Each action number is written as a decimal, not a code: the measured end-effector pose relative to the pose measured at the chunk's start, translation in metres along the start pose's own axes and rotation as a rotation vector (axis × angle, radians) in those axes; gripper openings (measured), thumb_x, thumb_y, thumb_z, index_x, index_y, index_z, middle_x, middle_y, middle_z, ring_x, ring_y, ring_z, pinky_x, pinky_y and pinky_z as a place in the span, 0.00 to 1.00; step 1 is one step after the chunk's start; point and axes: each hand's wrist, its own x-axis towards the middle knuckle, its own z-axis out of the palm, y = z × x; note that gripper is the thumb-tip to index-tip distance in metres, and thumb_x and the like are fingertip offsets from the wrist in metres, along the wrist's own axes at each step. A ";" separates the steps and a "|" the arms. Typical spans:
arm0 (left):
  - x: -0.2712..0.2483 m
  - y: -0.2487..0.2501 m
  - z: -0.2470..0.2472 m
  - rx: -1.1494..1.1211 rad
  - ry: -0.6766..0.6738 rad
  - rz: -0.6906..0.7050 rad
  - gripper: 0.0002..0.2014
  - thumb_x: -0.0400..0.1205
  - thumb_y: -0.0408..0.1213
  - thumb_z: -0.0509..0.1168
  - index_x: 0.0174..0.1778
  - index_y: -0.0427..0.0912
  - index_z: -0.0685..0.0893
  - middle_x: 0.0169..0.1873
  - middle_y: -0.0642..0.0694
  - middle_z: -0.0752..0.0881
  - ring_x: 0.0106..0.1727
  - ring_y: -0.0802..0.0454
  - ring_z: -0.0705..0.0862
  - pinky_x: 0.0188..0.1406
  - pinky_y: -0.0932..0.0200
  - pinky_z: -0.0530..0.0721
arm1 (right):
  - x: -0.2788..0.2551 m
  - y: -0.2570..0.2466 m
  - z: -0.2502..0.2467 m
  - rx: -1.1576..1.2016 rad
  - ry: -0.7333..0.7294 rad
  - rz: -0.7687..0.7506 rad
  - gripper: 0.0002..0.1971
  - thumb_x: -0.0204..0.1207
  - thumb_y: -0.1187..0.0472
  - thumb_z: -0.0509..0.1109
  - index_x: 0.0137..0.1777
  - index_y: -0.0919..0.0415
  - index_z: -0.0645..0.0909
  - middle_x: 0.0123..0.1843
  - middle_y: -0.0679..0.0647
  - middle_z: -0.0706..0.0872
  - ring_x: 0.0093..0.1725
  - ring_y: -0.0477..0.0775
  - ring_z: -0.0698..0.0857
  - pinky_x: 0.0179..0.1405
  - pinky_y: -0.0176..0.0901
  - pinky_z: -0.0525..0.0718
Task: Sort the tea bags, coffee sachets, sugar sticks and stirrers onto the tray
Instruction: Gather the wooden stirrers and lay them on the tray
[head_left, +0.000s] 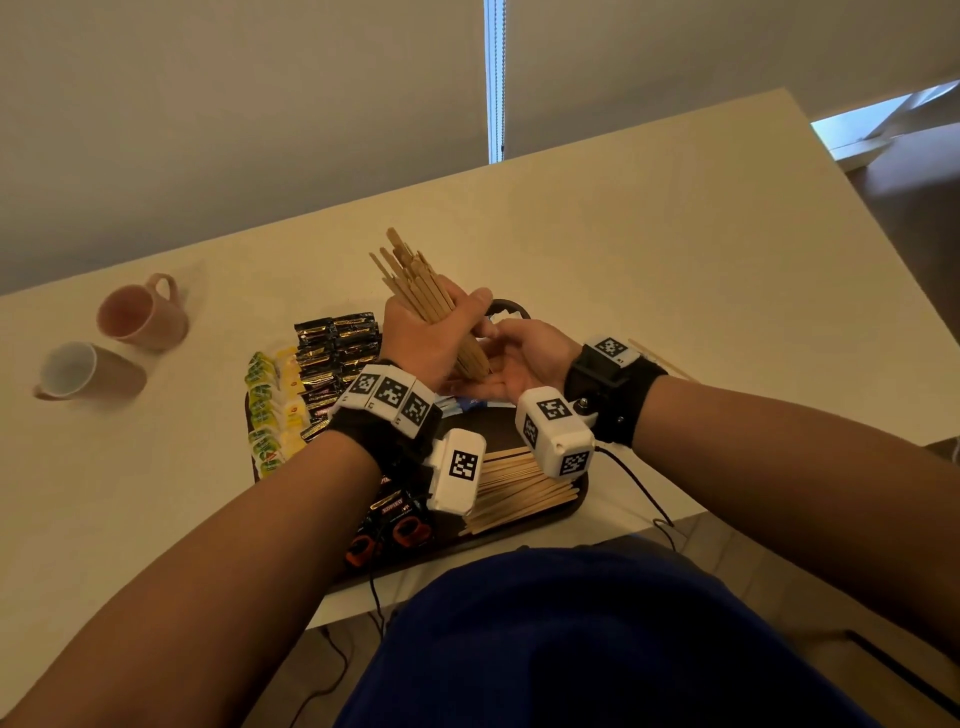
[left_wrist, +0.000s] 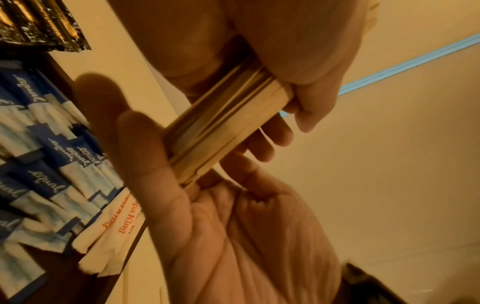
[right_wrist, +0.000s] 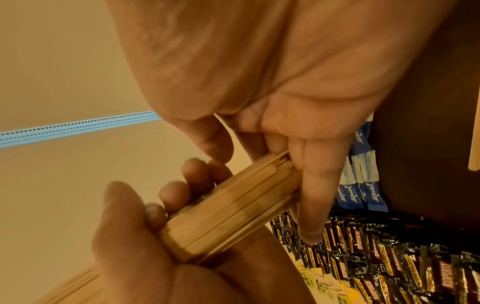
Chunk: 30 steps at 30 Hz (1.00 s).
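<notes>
Gripping a bundle of pale wooden stirrers (head_left: 434, 306) above the dark brown tray (head_left: 574, 501), the left hand (head_left: 431, 338) curls its fingers (head_left: 480, 297) round it, long axis tilted away; the right hand (head_left: 511, 364) lies open, palm against the near ends. The tray's middle is hidden.

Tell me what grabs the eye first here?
A thick bundle of pale wooden stirrers, gripped upright in the left hand above the dark tray, its lower ends against the open right hand. Left on the tray lie black-and-gold coffee sachets; two mugs stand on the table.
</notes>
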 end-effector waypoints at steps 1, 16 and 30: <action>-0.001 0.000 0.001 0.011 -0.002 0.008 0.10 0.76 0.44 0.75 0.34 0.44 0.84 0.30 0.42 0.89 0.38 0.42 0.91 0.53 0.37 0.89 | 0.001 0.000 0.000 -0.001 0.010 -0.002 0.20 0.86 0.58 0.51 0.65 0.74 0.75 0.56 0.74 0.85 0.50 0.70 0.89 0.48 0.55 0.91; 0.004 -0.008 -0.001 0.020 -0.048 0.168 0.09 0.75 0.36 0.75 0.40 0.32 0.90 0.34 0.40 0.91 0.40 0.47 0.91 0.48 0.49 0.90 | 0.002 -0.007 0.002 -0.020 0.030 -0.085 0.17 0.86 0.62 0.55 0.67 0.71 0.76 0.58 0.72 0.83 0.51 0.71 0.88 0.41 0.57 0.91; 0.007 -0.012 0.007 0.002 -0.035 0.120 0.16 0.82 0.38 0.70 0.26 0.46 0.82 0.21 0.48 0.84 0.27 0.45 0.85 0.37 0.53 0.86 | 0.012 -0.010 -0.012 -0.105 -0.016 -0.027 0.21 0.87 0.56 0.53 0.47 0.71 0.82 0.48 0.71 0.89 0.53 0.70 0.88 0.63 0.63 0.83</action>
